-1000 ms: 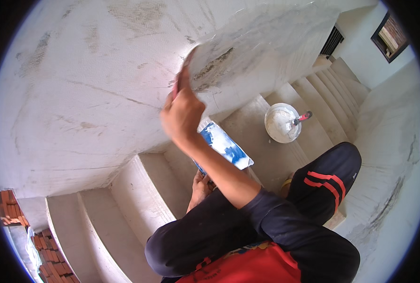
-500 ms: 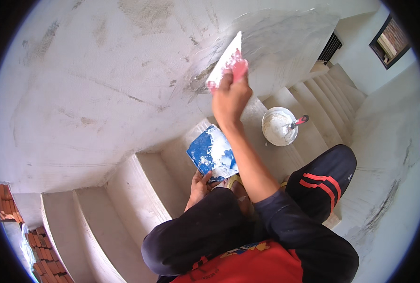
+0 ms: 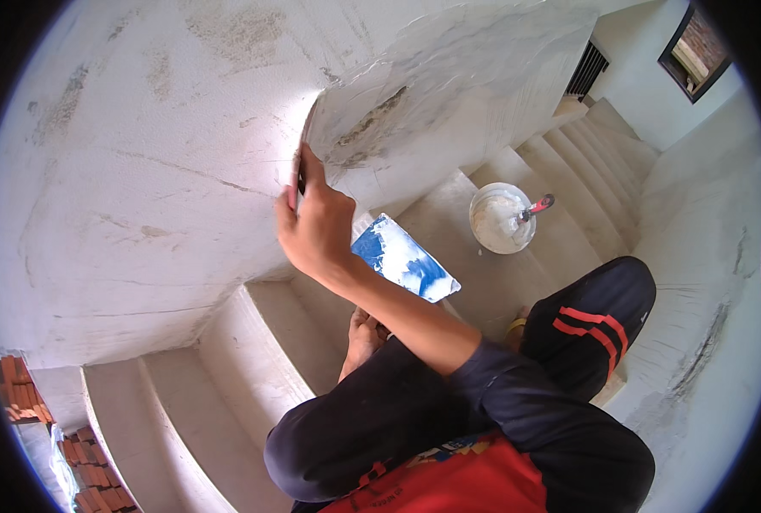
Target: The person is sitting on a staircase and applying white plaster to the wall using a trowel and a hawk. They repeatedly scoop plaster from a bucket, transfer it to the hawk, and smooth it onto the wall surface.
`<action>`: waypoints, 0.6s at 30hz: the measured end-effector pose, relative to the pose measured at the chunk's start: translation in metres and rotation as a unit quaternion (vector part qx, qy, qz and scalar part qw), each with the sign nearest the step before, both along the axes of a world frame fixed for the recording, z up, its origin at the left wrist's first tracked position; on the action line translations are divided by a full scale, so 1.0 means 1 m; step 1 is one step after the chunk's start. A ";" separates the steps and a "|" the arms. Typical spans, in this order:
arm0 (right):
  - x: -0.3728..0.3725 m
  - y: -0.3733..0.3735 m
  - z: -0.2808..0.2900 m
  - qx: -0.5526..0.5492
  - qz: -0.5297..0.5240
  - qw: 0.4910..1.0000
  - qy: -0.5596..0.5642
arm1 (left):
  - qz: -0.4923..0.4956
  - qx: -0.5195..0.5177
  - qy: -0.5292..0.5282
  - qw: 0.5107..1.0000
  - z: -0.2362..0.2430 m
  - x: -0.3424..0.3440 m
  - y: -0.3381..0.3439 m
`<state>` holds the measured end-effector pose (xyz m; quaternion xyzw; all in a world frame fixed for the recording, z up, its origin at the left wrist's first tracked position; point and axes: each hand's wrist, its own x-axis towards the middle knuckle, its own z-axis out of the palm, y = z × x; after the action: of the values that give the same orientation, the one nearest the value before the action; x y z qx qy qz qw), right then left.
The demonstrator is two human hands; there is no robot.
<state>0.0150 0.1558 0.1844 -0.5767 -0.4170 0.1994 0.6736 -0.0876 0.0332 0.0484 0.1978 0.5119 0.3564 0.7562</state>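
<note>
My right hand (image 3: 320,222) is closed round a red-handled plastering trowel (image 3: 305,145), seen nearly edge-on with its blade against the grey wall (image 3: 201,120). Just right of the blade, wet grey-white putty (image 3: 449,77) is smeared over the wall round a dark rough patch (image 3: 376,115). Lower down, my left hand (image 3: 363,338) grips the near edge of a flat blue board (image 3: 406,261) coated with white putty. My right forearm crosses in front of that board and hides part of it and of the left fingers.
A white bucket (image 3: 476,224) of putty, with a red-handled putty knife (image 3: 540,205) in it, stands on a stair beyond the board. Concrete steps (image 3: 201,402) run down to the left and up to the right. Red bricks (image 3: 98,479) are stacked at the lower left.
My right hand has swung left and slightly down with the trowel, which has turned from face-on to edge-on against the wall. The blue board has shifted a little right and tilted.
</note>
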 end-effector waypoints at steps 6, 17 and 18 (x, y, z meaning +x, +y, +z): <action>0.080 -0.036 -0.020 0.074 0.017 0.996 -0.037 | -0.012 -0.007 -0.011 1.000 0.008 0.008 -0.001; 0.129 0.031 -0.026 0.072 -0.213 0.964 -0.144 | -0.023 0.026 0.018 0.999 0.003 -0.007 0.004; 0.119 0.036 -0.031 0.101 -0.219 0.959 -0.149 | -0.029 0.027 0.022 0.999 0.003 -0.008 0.005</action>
<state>0.1335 0.1920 0.1529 -0.6063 -0.3940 -0.0836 0.6857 -0.0957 0.0379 0.0513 0.2406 0.5131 0.3438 0.7488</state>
